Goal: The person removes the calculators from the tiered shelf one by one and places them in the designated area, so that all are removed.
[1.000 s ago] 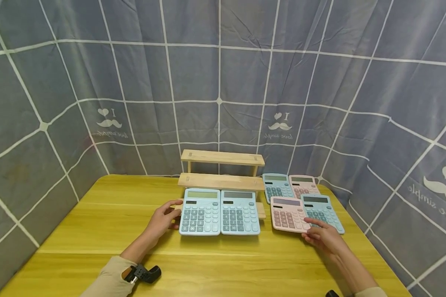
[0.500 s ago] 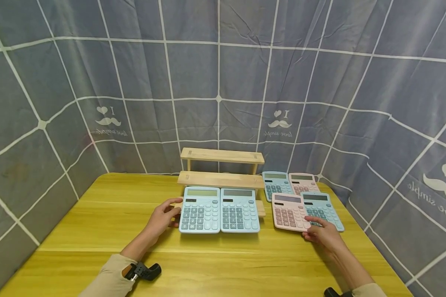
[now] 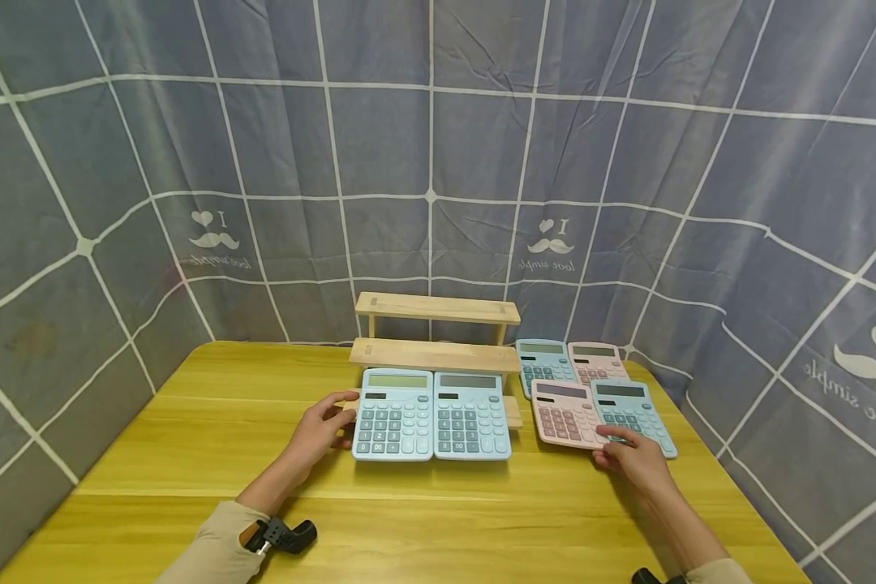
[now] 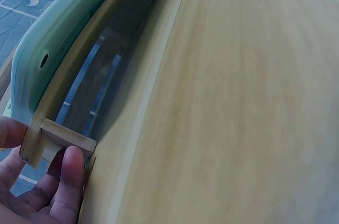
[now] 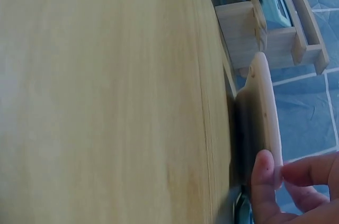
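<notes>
- Left hand (image 3: 319, 426): fingers bent, thumb and fingertips closed about the left end of the stepped wooden rack (image 3: 438, 308); the rack is pale, fine-grained wood, flat planks with squared ends in 3 tiers.
- 2 blue calculators, the left one (image 3: 392, 415) and the right one (image 3: 471, 415), sit side by side on the lowest tier; smooth, plastic-looking slabs with rounded corners and raised keys.
- Right hand (image 3: 637, 462): thumb and fingers nearly together, pinching the lower right corner of the front pink calculator (image 3: 565, 415); this thin slab is tilted, right of the rack, overlapping the front blue calculator (image 3: 624, 405) in the head view; contact between those 2, I cannot tell.
- Behind them: a rear blue calculator (image 3: 543, 359) and a rear pink calculator (image 3: 594, 357), side by side.
- Tabletop (image 3: 409, 519): glossy, streaked yellow wood grain; beyond, a creased grey-blue curtain (image 3: 474, 146) with a white grid.
</notes>
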A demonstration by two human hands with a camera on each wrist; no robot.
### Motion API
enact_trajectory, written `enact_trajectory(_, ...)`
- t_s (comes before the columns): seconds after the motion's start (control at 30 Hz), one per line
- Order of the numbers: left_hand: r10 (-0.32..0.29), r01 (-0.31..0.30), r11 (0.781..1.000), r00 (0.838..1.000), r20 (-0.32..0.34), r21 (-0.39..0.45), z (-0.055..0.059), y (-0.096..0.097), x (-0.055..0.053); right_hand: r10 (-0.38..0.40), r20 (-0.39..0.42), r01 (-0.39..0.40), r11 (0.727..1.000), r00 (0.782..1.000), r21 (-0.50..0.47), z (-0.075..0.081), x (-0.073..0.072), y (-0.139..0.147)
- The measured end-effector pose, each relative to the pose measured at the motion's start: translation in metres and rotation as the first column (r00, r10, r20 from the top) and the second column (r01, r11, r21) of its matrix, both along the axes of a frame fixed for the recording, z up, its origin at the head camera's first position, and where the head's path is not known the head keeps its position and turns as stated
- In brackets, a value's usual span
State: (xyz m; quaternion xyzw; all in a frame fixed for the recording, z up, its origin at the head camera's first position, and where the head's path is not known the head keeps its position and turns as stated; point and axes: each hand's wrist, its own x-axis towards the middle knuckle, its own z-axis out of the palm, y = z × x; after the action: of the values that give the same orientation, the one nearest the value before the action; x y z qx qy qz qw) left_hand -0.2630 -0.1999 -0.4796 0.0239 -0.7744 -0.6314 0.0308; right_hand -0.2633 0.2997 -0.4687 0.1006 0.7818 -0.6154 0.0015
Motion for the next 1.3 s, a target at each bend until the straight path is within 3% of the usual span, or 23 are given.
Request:
enact_trajectory(0.73,-0.007,0.007,1.0,1.0,-0.011,-0.005,0.0021,0.0011,0.0025,-0.012,-0.021,0.013,0.998,1.0,0.064,0.0009,0.0054,-0.0092)
enact_trajectory(1.03,0.004,-0.004,1.0,1.0,-0.002,0.002,0.0017,0.0027,0.0023,-0.018,-0.002,0.018,1.0,1.0,0.0,-0.0014,0.0078,-0.0091)
enact_trajectory(1.3,0.005,-0.005,1.0,1.0,-0.001,-0.002,0.0018,0.0018,0.0016,-0.021,0.005,0.021,0.999,1.0,0.033,-0.0003,0.0099,-0.0092)
